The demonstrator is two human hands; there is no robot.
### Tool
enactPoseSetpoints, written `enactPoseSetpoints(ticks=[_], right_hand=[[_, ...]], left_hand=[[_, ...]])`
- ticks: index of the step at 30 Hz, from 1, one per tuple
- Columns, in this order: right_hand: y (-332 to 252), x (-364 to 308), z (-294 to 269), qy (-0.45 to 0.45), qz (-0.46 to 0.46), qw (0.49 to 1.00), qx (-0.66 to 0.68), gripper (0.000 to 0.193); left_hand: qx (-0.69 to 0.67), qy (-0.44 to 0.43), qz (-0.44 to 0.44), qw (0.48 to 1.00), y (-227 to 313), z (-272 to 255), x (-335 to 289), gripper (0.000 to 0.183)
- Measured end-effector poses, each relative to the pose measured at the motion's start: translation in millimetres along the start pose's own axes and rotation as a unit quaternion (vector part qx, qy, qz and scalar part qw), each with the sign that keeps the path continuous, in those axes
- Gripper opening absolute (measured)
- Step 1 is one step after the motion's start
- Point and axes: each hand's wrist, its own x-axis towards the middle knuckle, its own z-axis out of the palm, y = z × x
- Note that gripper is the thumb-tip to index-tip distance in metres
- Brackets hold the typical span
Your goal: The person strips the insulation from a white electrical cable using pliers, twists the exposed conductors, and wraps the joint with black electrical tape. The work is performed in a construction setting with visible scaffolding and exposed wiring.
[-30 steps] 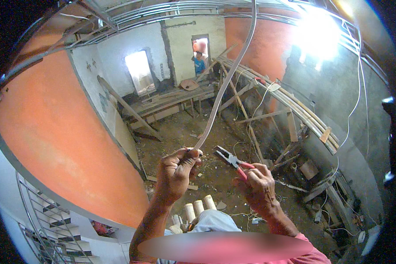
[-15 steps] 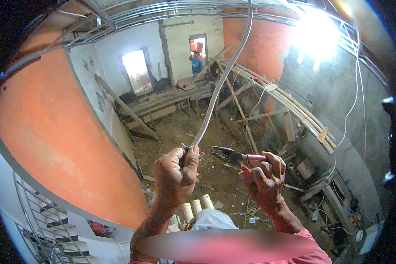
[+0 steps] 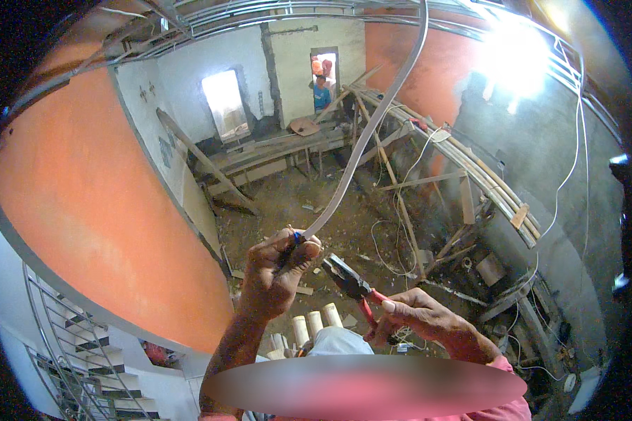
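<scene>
A pale grey electrical cable (image 3: 361,144) runs down from the ceiling into my left hand (image 3: 279,265). That hand is closed, its thumb and fingers pinching the cable's lower end, where a bit of blue and thin wire ends stick out. My right hand (image 3: 423,313) grips a pair of pliers (image 3: 347,275) by the red handles. The dark metal jaws point up and left, just right of my left thumb and apart from the cable. Whether the jaws have anything between them is too small to tell.
Bamboo poles on a wooden scaffold (image 3: 481,181) stand to the right, a plank bench (image 3: 281,153) at the far wall. An orange wall (image 3: 98,217) curves along the left above a stair railing (image 3: 53,337). A person in blue (image 3: 321,95) is at the far opening. Debris litters the dirt floor.
My right hand has moved down and turned, so the pliers now tilt up toward my left hand. The cable's lower end has shifted slightly left, and the view has moved a little.
</scene>
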Motion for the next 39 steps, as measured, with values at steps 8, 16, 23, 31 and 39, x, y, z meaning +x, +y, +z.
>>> enactPoseSetpoints(ticks=[8, 16, 23, 31, 39], right_hand=[[-10, 7, 8, 0.009, -0.032, 0.999, -0.033, 0.055], [-24, 5, 7, 0.006, 0.004, 1.0, -0.025, 0.053], [-27, 9, 14, 0.031, 0.014, 0.999, -0.012, 0.042], [-11, 19, 13, -0.038, 0.023, 0.999, 0.021, 0.04], [3, 24, 12, -0.074, 0.021, 0.996, 0.051, 0.044]], left_hand=[[-0.039, -0.016, -0.079, 0.996, 8, -5, -2, 0.014], [0.002, -0.047, -0.051, 0.998, 0, -12, 3, 0.015], [0.038, -0.057, -0.045, 0.997, -2, -16, 10, 0.018], [0.069, -0.066, -0.05, 0.994, 3, -15, 13, 0.016], [0.075, -0.076, -0.046, 0.993, 2, -15, 12, 0.015]])
